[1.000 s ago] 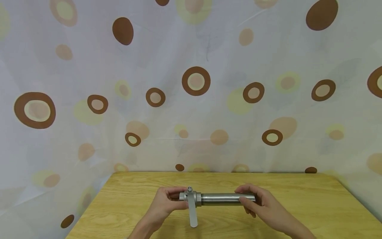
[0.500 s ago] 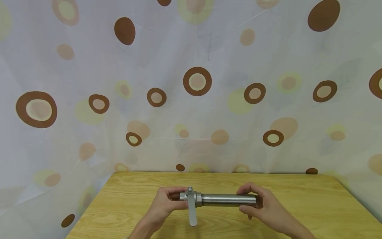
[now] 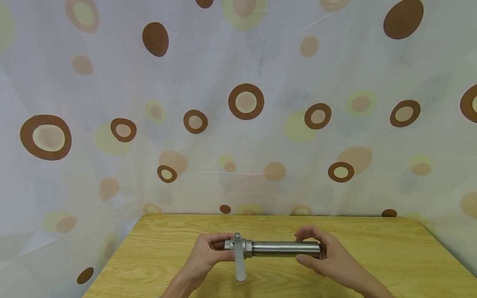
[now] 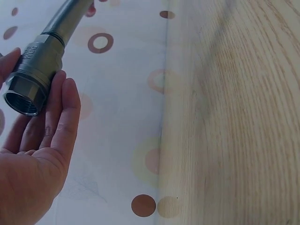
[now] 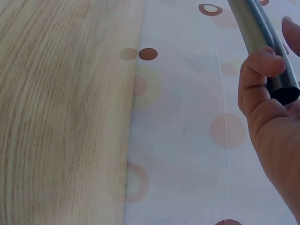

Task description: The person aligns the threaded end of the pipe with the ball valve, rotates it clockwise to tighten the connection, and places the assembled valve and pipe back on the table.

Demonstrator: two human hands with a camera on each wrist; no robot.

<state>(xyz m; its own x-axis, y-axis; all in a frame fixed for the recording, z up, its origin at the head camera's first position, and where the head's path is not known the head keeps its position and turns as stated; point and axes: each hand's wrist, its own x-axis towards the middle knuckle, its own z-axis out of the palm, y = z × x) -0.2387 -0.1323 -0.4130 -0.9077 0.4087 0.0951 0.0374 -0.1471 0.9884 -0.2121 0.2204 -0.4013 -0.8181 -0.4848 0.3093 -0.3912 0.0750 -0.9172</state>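
Note:
A steel ball valve (image 3: 247, 247) with a flat lever handle (image 3: 240, 265) is joined to a shiny metal pipe (image 3: 277, 248), and the pair lies level above the table. My left hand (image 3: 199, 257) holds the valve between thumb and fingers. In the left wrist view, the valve's open threaded end (image 4: 24, 102) shows above the palm. My right hand (image 3: 331, 258) is loosely around the pipe's free end, its index finger lifted off the top and its thumb close below. A curled digit touches the pipe (image 5: 255, 35) in the right wrist view; the other fingers are partly hidden.
Beneath the hands is a wood-grain table (image 3: 156, 236). Directly behind its back edge hangs a pale sheet (image 3: 208, 186) printed with brown and beige dots, which also runs along both sides.
My right index finger has risen off the pipe, and the thumb has moved down, so the right hand is looser. The left hand and valve stay nearly still.

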